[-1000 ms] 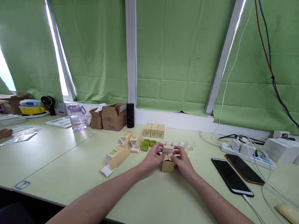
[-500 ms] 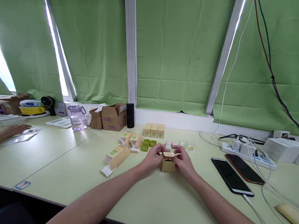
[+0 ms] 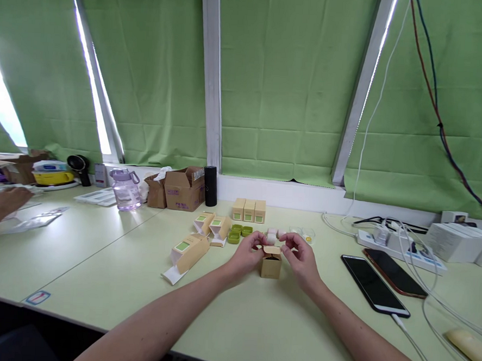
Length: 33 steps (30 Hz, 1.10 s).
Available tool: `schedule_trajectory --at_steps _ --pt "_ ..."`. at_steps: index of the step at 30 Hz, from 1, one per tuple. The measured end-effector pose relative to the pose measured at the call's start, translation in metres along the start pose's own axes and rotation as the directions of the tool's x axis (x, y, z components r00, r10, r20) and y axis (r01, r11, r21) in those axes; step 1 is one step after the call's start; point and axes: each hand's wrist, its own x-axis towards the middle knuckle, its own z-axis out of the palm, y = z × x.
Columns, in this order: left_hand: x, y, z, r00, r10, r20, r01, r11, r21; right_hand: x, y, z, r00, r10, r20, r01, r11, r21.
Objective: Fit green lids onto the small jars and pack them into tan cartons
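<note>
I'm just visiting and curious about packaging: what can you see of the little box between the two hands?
The small box is plain tan and looks like thin cardboard. It stands upright on the pale table, its top not fully closed: a flap is raised above a dark gap. The left fingers are by its upper left side, the right fingers near its upper right; contact is hard to tell.
</note>
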Motion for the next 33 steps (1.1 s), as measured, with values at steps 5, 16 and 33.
schedule_trajectory --at_steps 5,16,33 --pt "0.0032 -0.0040 -0.0027 1.000 0.023 -0.005 -0.023 1.000 -0.002 -0.0045 -0.0034 0.0007 0.987 -0.142 0.075 0.150 0.982 -0.117" --pt "0.0005 -0.0008 -0.0092 0.997 0.061 0.043 -0.057 0.995 -0.088 -0.0060 -0.0004 -0.0011 0.946 -0.299 0.126 0.323 0.910 -0.261" --pt "-0.0042 0.0002 -0.0068 0.994 0.079 0.076 -0.082 0.996 0.045 -0.0080 0.0024 -0.0002 0.931 -0.338 0.136 0.365 0.876 -0.317"
